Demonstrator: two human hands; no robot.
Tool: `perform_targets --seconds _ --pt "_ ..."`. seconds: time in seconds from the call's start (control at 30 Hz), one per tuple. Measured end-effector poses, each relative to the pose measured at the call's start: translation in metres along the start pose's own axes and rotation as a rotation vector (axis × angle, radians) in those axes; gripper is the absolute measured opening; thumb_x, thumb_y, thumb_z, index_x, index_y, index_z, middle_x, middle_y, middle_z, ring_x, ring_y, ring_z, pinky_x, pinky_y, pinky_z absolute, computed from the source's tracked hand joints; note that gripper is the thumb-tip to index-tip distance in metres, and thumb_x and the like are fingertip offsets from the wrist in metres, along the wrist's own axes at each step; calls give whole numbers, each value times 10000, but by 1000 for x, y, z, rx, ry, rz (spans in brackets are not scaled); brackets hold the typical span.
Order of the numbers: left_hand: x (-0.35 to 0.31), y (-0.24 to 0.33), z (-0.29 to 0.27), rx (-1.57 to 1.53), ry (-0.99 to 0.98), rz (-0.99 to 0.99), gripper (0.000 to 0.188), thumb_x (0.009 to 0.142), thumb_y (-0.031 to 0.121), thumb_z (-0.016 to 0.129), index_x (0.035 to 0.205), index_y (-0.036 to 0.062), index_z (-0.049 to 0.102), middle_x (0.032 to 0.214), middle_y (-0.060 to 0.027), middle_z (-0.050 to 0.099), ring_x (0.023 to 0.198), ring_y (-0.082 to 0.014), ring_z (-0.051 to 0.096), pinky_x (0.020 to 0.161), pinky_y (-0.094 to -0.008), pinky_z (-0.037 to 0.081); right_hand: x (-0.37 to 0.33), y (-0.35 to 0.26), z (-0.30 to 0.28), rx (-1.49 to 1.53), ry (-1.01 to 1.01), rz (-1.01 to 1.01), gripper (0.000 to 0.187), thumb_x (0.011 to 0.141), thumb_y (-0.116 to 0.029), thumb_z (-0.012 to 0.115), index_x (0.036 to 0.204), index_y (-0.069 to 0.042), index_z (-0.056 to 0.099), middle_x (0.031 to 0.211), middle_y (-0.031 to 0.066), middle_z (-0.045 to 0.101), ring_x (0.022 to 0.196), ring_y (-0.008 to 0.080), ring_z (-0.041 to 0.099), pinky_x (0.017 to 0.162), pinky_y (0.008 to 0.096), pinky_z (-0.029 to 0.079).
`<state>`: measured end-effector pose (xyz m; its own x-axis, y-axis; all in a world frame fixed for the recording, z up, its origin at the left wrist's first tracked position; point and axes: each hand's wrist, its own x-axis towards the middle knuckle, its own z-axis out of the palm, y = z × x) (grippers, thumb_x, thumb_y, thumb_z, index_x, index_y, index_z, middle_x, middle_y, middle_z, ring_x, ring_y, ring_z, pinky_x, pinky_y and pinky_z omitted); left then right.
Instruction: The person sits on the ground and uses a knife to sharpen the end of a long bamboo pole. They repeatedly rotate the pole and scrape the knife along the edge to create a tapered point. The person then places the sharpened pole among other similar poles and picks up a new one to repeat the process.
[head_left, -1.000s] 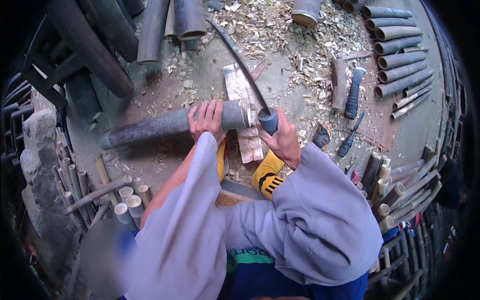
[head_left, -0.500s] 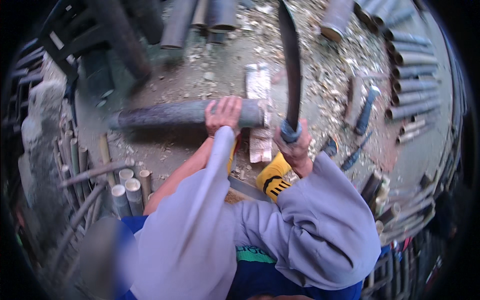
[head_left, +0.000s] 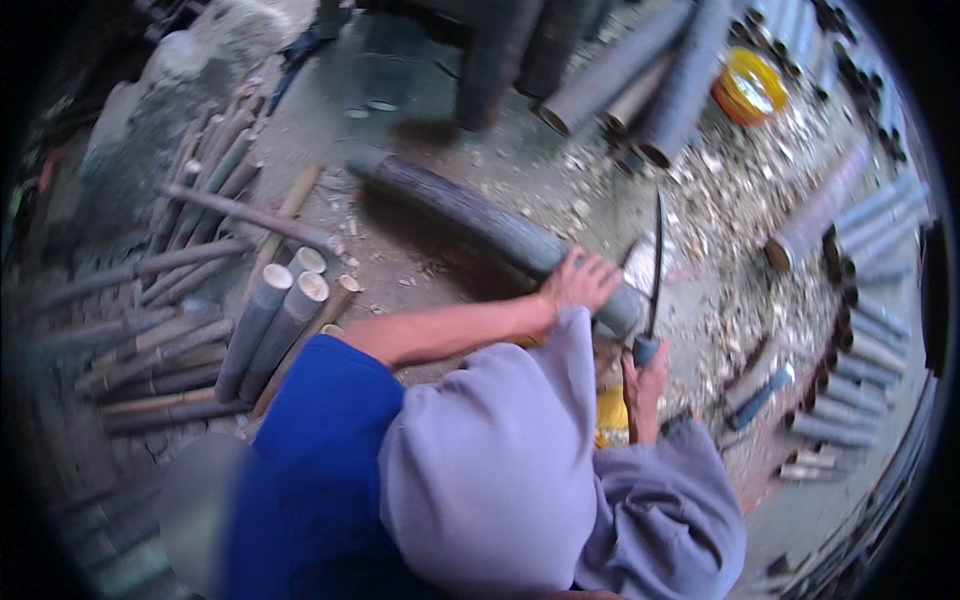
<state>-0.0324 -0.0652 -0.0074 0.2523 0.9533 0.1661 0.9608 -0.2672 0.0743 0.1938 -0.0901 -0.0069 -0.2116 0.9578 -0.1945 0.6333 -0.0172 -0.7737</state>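
Note:
A thick dark bamboo pole (head_left: 465, 213) lies slantwise before me, from the upper left down to its cut end near the middle. My left hand (head_left: 583, 282) is closed over its near end from above, fingers curled round the top. Just right of that end, my right hand (head_left: 645, 385) grips the handle of a machete (head_left: 658, 262). Its narrow dark blade points away from me, beside the pole's end; whether they touch I cannot tell. Behind the blade lies a pale block (head_left: 637, 265), mostly hidden. Something yellow on my foot (head_left: 611, 410) shows below the pole.
Upright bamboo pieces (head_left: 285, 310) and stacked poles stand at the left by a rough stone (head_left: 190, 75). Wood chips (head_left: 720, 190) cover the ground. More bamboo tubes (head_left: 860, 370) line the right, with a blue-handled tool (head_left: 760, 398) nearer. A yellow round container (head_left: 748, 88) sits far off.
My view has swung left, so the scene appears turned and shifted right. The pole now slants. The machete is seen more edge-on, still in my right hand; my left hand stays on the pole.

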Motion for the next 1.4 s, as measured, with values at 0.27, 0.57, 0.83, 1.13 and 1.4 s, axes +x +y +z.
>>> perform_targets --seconds 0.27,0.57,0.83,1.13,1.4 --pt "1 -12 1 -172 -169 -21 715 454 277 844 1097 114 577 1024 -48 636 1002 -210 611 920 -427 415 11 -82 -38 175 231 -216 390 751 -91 732 1076 -50 521 775 157 615 649 274 640 618 361 513" --pt "4 -11 -21 -166 -280 -95 724 442 186 831 1112 138 562 1081 -19 622 1042 -179 593 942 -368 405 17 -26 -6 -117 -71 32 406 744 -108 712 1047 -29 453 778 228 632 686 413 640 595 450 511" --pt "7 -3 -22 -223 -189 -88 640 474 161 787 1081 122 589 1066 -21 635 1029 -195 603 935 -370 407 9 -22 -10 -43 67 -172 348 786 -114 698 1063 -26 506 765 170 637 707 349 676 594 390 520" --pt "-14 3 -5 -63 130 -92 476 619 99 646 1094 94 612 1065 -16 633 1020 -172 602 910 -381 397 9 -77 -26 226 238 -185 377 747 -134 693 1030 -26 468 778 235 637 762 466 626 666 485 500" --pt "-15 3 -3 -41 143 -93 509 602 121 678 1105 115 607 1066 -6 632 1021 -168 603 921 -372 394 14 -56 -23 81 -70 40 404 732 -117 702 1038 -35 452 751 244 627 730 430 646 612 478 508"
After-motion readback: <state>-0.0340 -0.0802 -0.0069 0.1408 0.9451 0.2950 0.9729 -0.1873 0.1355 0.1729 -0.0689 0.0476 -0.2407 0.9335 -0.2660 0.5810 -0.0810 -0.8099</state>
